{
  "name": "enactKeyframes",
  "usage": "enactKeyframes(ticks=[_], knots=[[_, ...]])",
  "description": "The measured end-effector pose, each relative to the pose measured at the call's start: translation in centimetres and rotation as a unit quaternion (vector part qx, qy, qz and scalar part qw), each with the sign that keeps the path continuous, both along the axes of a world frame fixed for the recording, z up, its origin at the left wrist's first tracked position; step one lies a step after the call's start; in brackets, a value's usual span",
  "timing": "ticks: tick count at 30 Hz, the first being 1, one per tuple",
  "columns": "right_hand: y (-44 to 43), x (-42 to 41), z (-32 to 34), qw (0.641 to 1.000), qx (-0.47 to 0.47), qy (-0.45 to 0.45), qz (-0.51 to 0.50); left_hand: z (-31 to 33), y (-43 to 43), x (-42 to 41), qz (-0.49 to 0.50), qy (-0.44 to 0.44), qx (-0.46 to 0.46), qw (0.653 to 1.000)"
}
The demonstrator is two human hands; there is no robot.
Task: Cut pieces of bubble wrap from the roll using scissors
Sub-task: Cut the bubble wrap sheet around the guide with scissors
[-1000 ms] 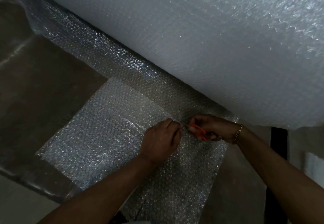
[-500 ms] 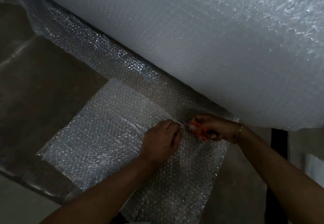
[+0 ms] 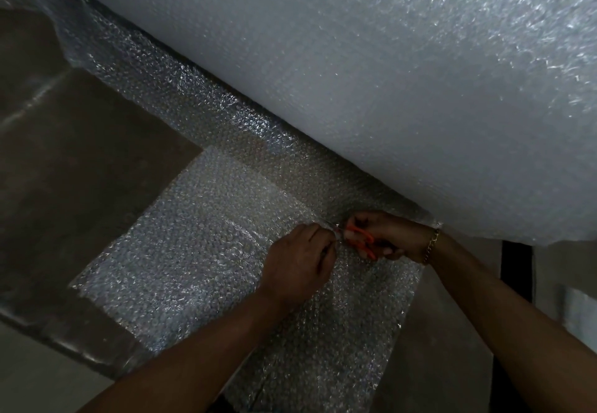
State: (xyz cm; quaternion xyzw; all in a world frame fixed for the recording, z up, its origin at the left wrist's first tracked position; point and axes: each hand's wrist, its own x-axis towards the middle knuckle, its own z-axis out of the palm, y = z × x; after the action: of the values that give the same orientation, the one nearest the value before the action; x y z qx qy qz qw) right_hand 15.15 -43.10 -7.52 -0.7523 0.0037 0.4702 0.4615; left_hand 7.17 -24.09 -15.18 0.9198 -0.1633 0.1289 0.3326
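A huge roll of bubble wrap [image 3: 387,83] fills the upper right. Its loose sheet [image 3: 200,251] runs out from under the roll onto the brown table and hangs over the near edge. My right hand [image 3: 391,235] grips orange-handled scissors [image 3: 361,240] just below the roll, blades pointing left into the sheet. My left hand [image 3: 297,264] pinches the sheet right beside the blades. The blade tips are mostly hidden between the two hands.
The brown table top [image 3: 74,167] shows at the left, with its front edge [image 3: 55,335] running diagonally. A dark upright post [image 3: 517,270] stands at the right under the roll. A gold bracelet [image 3: 431,246] is on my right wrist.
Both hands have crept a little to the left along the cut line. The sheet and roll lie as before.
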Motion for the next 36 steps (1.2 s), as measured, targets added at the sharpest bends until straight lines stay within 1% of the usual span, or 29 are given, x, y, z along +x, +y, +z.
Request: enactKeyframes(ticks=[13,19,31,36], knots=[[-1.0,-0.2,-0.5,1.000,0.010,0.001,0.015,-0.1,0.0,0.0,0.000,0.020,0.002,1.000],[-0.6,0.0,-0.5,1.000,-0.015,0.000,0.005,-0.1,-0.1,0.0,0.000,0.031,-0.006,1.000],[0.8,0.6,-0.9,1.000,0.005,0.008,-0.008,0.0,0.0,0.0,0.004,0.025,-0.007,1.000],[1.0,0.6,-0.9,1.000,0.008,-0.002,-0.004,0.2,0.0,0.0,0.004,0.022,-0.007,1.000]])
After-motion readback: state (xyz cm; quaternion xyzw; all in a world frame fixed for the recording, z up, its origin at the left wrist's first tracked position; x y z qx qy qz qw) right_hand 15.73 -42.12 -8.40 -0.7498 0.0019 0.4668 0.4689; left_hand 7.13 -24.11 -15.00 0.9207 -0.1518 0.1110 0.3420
